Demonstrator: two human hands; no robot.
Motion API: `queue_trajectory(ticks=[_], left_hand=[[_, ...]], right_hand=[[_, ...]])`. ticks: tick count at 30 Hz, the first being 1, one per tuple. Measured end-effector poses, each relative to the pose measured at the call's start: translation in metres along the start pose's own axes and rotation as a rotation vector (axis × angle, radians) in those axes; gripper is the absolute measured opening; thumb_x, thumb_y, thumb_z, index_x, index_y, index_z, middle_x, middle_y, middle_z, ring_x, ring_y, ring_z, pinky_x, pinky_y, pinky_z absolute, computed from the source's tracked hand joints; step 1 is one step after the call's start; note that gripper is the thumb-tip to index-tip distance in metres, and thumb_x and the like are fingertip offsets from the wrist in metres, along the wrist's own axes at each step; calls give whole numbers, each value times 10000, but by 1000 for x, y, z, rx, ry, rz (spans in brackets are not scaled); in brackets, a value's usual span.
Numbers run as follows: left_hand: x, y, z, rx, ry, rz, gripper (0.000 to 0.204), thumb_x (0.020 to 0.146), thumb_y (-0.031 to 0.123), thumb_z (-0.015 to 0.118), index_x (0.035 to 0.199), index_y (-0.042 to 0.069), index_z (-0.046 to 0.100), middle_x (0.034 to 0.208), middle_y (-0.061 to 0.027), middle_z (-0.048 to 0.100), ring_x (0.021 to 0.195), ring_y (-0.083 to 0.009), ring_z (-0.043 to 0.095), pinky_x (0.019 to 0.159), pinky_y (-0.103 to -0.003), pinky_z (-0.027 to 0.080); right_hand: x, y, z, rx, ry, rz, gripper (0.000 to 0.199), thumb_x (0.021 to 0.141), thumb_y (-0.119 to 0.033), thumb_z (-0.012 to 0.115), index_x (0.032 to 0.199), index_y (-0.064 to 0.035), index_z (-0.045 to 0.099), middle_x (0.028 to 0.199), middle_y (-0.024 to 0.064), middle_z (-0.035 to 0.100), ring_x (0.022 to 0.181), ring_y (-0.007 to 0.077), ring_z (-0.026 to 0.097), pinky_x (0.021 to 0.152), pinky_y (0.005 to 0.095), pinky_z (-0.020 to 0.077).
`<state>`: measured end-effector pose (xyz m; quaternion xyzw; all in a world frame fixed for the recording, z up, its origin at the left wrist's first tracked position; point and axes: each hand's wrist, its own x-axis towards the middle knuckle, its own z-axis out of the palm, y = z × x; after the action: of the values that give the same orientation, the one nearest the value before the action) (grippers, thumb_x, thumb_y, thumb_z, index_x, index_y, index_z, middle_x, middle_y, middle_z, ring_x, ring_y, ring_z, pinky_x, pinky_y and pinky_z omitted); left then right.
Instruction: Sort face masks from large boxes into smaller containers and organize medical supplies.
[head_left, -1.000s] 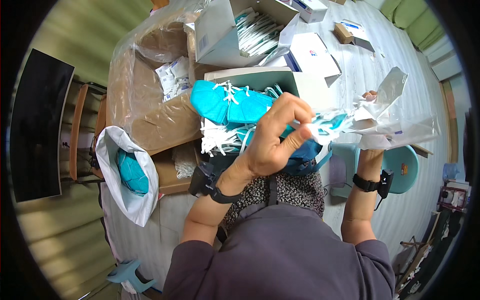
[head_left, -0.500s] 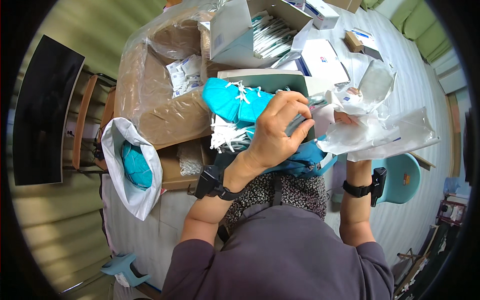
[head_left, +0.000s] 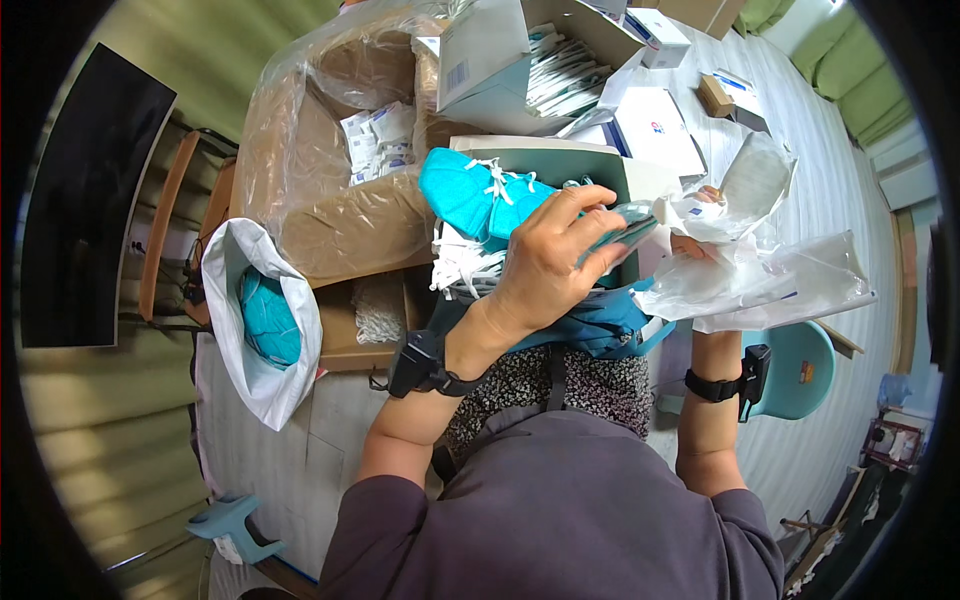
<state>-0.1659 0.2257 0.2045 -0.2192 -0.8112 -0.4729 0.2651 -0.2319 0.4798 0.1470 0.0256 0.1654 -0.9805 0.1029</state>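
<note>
My left hand (head_left: 552, 250) reaches over an open box in front of me. Its thumb and fingers are closed on a flat, clear-wrapped teal packet (head_left: 634, 226), blurred at its edge. Beneath the hand lie teal face masks (head_left: 488, 205) with white straps, and a bunch of white straps (head_left: 462, 262) beside them. My right hand (head_left: 690, 245) is mostly hidden behind translucent white plastic bags (head_left: 745, 285); the fingertips showing grip them. The mouth of one bag faces the packet.
Behind stands a white box (head_left: 485, 75) of flat packets. Left of it is a plastic-lined carton (head_left: 350, 235) with small white packets. A white sack (head_left: 220, 310) holding teal masks stands at the left. A light-blue stool (head_left: 810, 360) is at the right.
My left hand has turned slightly, and the packet shows more clearly between its fingers, near the bags. My right hand and the bags have stayed nearly in place.
</note>
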Motion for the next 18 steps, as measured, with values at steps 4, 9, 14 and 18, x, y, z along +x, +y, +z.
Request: queue_trajectory(ticks=[4,9,14,18], left_hand=[[0,-6,0,208,-8,224,318,709,26,789,1012,62,698,1183,-108,654,992,-311,659,822,-394,534],[-2,-5,3,274,-9,73,317,691,72,786,995,46,698,1232,-110,639,1034,-317,645,846,-424,521],[-3,2,4,147,14,119,304,683,47,787,974,36,700,1270,-127,637,1149,-337,609,944,-435,492],[9,13,-29,-294,240,-26,280,810,-7,747,1074,26,660,1191,-121,663,1073,-263,637,914,-339,502]], right_hand=[[-2,1,2,-17,-2,7,288,1011,-295,491,1110,-27,537,938,72,563,804,222,559,749,336,511],[-2,4,0,-36,-9,23,287,1010,-295,493,1099,-28,543,919,66,565,779,218,559,740,331,509],[4,-13,-7,-44,-72,30,285,1009,-296,494,1089,-28,550,900,60,568,754,214,560,731,327,508],[4,-35,-12,-27,-152,62,284,1008,-297,495,1081,-29,555,885,55,570,734,211,560,724,323,507]])
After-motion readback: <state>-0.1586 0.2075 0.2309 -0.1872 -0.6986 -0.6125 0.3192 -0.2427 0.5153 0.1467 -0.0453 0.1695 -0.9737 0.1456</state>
